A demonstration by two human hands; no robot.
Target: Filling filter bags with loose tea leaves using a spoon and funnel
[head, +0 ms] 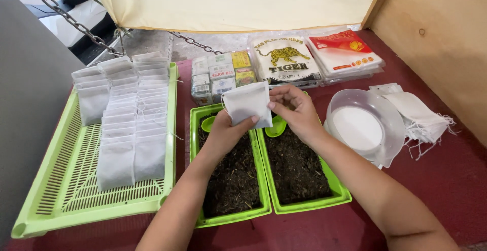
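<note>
Pinching one white filter bag (247,104) from both sides, left hand (227,129) below, right hand (297,111) beside.

both bare forearms reach forward and converge, the left hand (227,129) pinching with thumb uppermost, the right hand (296,110) curled with fingers bent toward the left.

One head-worn camera looks steeply down, close, over the red table (446,190).
</note>
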